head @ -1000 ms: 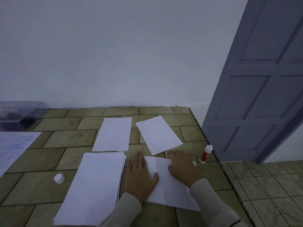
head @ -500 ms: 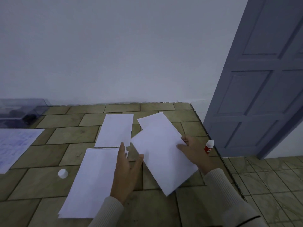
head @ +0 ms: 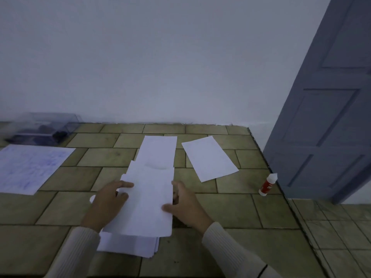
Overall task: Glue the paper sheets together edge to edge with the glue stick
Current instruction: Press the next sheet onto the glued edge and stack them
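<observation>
As I watch through the head camera, the left hand and right hand each pinch an edge of one paper sheet just above the paper stack. The glue stick stands well right of that stack, untouched; a second sheet lies just beyond the stack.

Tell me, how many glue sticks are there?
1. The glue stick stands near the right edge of the tiles, by the door. More could hide under the papers.

This is looking like a plain room in a home. A bare white wall is rising behind a desk topped with olive tiles. A grey-blue panelled door is standing beside similar floor tiles.
</observation>
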